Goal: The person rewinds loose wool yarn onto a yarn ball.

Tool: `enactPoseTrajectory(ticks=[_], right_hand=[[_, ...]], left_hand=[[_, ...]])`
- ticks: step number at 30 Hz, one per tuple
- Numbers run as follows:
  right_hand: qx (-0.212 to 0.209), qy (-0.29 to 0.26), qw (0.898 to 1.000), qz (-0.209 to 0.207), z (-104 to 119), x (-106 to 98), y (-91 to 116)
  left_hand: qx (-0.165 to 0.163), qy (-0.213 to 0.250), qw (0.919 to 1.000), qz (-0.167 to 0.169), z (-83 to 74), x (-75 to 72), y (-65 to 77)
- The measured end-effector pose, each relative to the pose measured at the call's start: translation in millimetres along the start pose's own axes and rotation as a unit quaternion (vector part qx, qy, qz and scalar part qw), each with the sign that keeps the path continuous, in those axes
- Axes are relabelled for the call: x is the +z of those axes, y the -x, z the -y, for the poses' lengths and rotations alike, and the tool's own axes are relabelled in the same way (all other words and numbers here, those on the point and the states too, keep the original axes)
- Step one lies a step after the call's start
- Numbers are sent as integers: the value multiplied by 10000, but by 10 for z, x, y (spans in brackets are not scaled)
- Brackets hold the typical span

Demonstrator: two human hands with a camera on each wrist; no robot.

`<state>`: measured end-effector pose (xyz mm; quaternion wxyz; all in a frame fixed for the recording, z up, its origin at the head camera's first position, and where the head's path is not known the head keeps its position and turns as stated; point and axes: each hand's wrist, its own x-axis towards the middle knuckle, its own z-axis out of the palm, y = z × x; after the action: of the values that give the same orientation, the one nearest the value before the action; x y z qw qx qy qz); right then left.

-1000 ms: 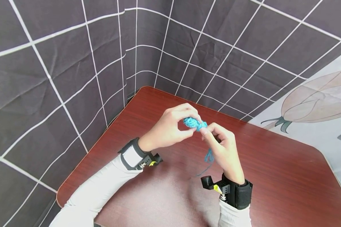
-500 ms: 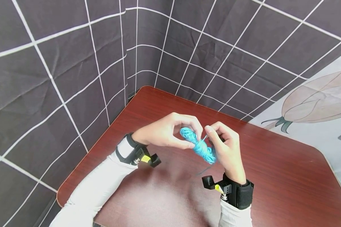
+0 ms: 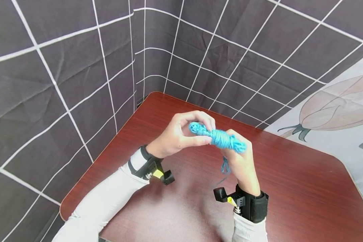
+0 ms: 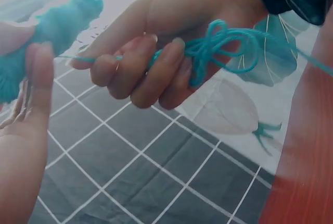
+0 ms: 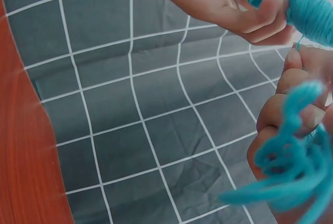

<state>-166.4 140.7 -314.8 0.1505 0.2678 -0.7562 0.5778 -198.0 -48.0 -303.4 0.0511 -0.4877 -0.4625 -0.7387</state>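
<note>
Above the table, my left hand (image 3: pixel 181 132) pinches a bundle of blue yarn (image 3: pixel 225 139) near its middle, between thumb and fingers. The bundle is wound round its waist, with looped ends sticking out. My right hand (image 3: pixel 242 166) lies partly behind the bundle in the head view. Its curled fingers (image 4: pixel 143 70) grip a blue strand in the left wrist view. A short taut length of yarn (image 4: pixel 75 58) runs from that hand to the bundle. Loose yarn loops (image 4: pixel 229 47) spill from the little-finger side of the right fist, also seen as blurred yarn loops (image 5: pixel 296 166) in the right wrist view.
A reddish-brown wooden table (image 3: pixel 290 181) spreads below both hands. Dark cloth with a white grid (image 3: pixel 230 50) hangs along the back and left. A pale panel with a painted flower (image 3: pixel 335 111) stands at the right. Both wrists wear strapped cameras.
My left hand has turned the bundle: it pointed down to the right half a second ago, and now lies flatter, across the front of the right hand. The right hand has barely moved.
</note>
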Motion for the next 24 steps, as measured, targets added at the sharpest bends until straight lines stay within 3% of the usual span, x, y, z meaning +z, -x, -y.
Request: enactPoseTrajectory(ticks=[4, 8, 10, 13, 16, 18, 21, 24], right_hand=[[-216, -28, 9998, 13, -6, 6, 3], [-292, -117, 9995, 29, -1, 17, 8], [-195, -89, 9998, 37, 6, 25, 6], [-25, 34, 10000, 65, 17, 33, 7], [3, 80, 10000, 57, 18, 30, 8], [-73, -2, 10000, 32, 14, 24, 5], [-261, -271, 9993, -51, 0, 13, -4], [-431, -560, 9974, -163, -15, 2, -12]], left_hand=[[104, 22, 9980, -619, -38, 37, 1], [399, -840, 9896, -1100, -117, 103, -27], [627, -1543, 9786, -1207, -143, 126, -40], [962, -2778, 9477, -1241, -139, 126, -43], [1027, -3743, 9147, -1122, -68, 82, -26], [928, -4139, 9009, -922, -7, 34, -7], [668, -4333, 8978, -420, 53, -45, 12], [408, -4245, 9044, 164, 24, -106, 17]])
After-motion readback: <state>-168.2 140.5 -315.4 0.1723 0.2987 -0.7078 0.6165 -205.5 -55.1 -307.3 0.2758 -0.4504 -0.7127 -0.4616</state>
